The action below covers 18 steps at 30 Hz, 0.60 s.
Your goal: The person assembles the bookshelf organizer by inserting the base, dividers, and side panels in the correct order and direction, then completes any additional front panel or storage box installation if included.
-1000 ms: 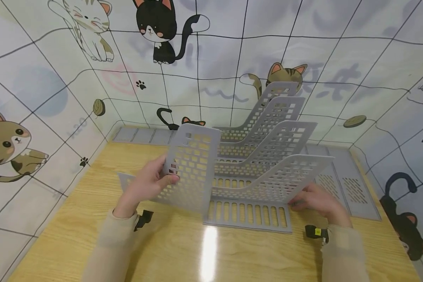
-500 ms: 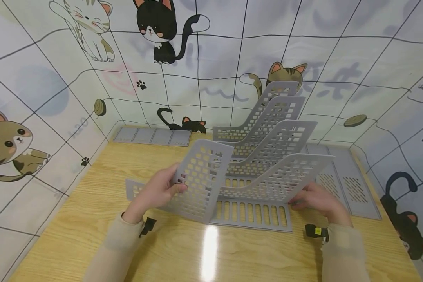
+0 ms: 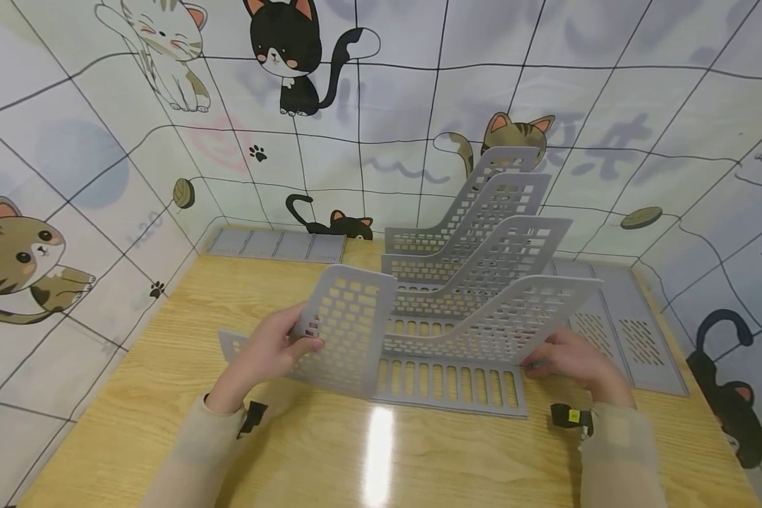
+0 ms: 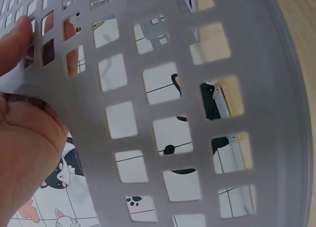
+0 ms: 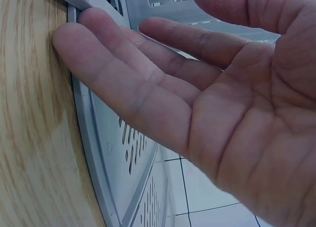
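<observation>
In the head view my left hand (image 3: pixel 263 353) grips a loose grey perforated divider (image 3: pixel 377 324), thumb on the near face and fingers behind it. This divider (image 4: pixel 291 118) fills most of the left wrist view. Its lower right corner overlaps the left end of a slotted grey base (image 3: pixel 451 404); contact cannot be told. Several matching L-shaped dividers stand upright in a row on the base, the front one (image 3: pixel 561 286) closest to me. At the base's right end my right hand (image 3: pixel 574 363) touches the rack; its fingers (image 5: pixel 140 101) look nearly straight in the right wrist view.
Flat grey panels with slanted slots (image 3: pixel 635 310) lie right of the rack. Another flat grey panel strip (image 3: pixel 276 244) lies at the back left. A wood-grain table (image 3: pixel 292 451) carries everything, with a cat-printed sheet (image 3: pixel 394 99) rising behind and at both sides.
My left hand lowers the loose divider and shifts it right, then brings it back left, lower than a second ago. My right hand and the rack stay in place.
</observation>
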Each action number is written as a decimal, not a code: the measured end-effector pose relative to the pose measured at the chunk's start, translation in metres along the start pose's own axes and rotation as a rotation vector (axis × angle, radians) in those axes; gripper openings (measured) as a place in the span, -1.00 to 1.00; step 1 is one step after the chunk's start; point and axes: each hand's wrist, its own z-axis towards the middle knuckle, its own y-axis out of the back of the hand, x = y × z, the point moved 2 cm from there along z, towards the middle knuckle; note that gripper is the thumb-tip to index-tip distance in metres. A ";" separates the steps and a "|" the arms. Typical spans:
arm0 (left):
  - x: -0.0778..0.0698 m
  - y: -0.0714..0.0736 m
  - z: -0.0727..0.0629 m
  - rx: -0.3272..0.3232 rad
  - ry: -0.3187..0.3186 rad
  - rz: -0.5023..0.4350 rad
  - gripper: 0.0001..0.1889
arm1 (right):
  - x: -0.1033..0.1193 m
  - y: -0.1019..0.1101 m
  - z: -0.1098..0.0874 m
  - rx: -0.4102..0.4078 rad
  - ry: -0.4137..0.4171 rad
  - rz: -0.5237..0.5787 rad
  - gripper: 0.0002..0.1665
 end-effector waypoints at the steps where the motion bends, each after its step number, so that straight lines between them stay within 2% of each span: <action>1: 0.001 0.000 -0.001 -0.004 -0.002 -0.003 -0.72 | 0.000 0.000 0.000 0.002 -0.001 0.000 -0.48; 7: 0.003 -0.001 -0.008 -0.022 -0.061 -0.079 -0.79 | 0.001 0.000 0.000 0.003 -0.007 0.002 -0.47; 10: 0.006 -0.005 -0.011 -0.011 -0.107 -0.179 -0.77 | 0.001 -0.001 0.000 0.003 0.003 0.009 -0.47; 15: 0.007 -0.023 -0.015 0.031 -0.151 -0.395 -0.65 | 0.000 -0.004 0.001 -0.001 -0.002 0.024 -0.44; 18: 0.002 -0.037 -0.011 0.054 -0.151 -0.452 -0.62 | -0.001 -0.006 0.001 -0.013 -0.008 0.028 -0.41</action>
